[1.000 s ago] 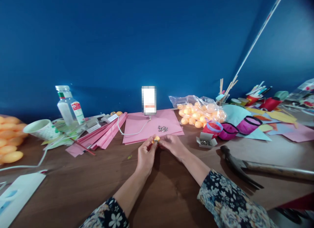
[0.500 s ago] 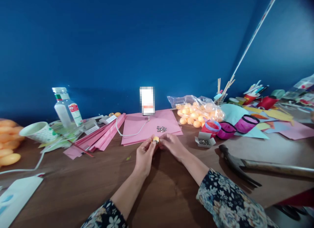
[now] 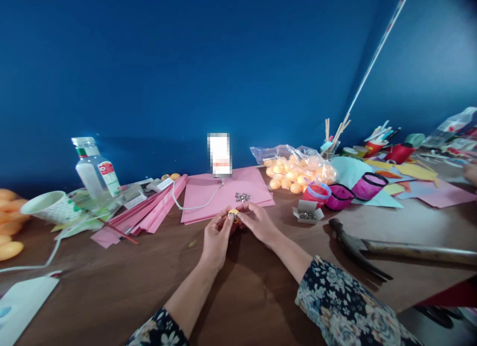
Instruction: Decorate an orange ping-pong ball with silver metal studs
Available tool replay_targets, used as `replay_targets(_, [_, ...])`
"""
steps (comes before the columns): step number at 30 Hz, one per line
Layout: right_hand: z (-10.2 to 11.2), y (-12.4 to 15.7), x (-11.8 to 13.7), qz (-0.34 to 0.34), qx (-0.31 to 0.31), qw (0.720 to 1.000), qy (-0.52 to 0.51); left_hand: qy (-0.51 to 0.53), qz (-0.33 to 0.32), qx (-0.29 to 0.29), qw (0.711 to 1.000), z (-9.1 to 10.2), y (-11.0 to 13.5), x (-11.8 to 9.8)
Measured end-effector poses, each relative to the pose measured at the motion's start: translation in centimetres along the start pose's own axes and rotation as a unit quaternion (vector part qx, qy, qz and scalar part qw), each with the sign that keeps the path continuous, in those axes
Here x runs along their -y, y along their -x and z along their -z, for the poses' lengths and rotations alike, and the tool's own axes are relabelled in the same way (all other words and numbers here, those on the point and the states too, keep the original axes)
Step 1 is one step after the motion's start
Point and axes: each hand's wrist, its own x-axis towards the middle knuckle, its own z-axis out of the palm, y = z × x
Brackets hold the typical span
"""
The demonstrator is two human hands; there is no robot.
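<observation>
I see my left hand (image 3: 215,238) and right hand (image 3: 260,222) meeting at centre, fingertips of both gripping one small orange ball (image 3: 233,215) just over the table (image 3: 112,271), at the near edge of the pink paper stack (image 3: 212,194). A hammer (image 3: 354,242) lies to the right.

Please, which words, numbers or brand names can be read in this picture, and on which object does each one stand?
No text can be read here.
Bottle label: red and green print, too blurred.
Upright phone screen: pixelated, unreadable.
White tags on the pink sheets: too small.
Orange ball between left hand and right hand: no writing visible.
</observation>
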Motion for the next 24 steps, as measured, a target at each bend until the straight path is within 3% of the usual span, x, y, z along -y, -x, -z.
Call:
replay_targets(11, [0.22,0.08,0.32,-0.004,-0.011,1.000,0.014,0.017,0.007,-0.002,1.000,-0.33,0.24,-0.31])
replay_targets(24, [0.21,0.08,0.54,-0.026,-0.001,0.998,-0.055,0.067,0.030,0.017,0.997,-0.28,0.46,-0.88])
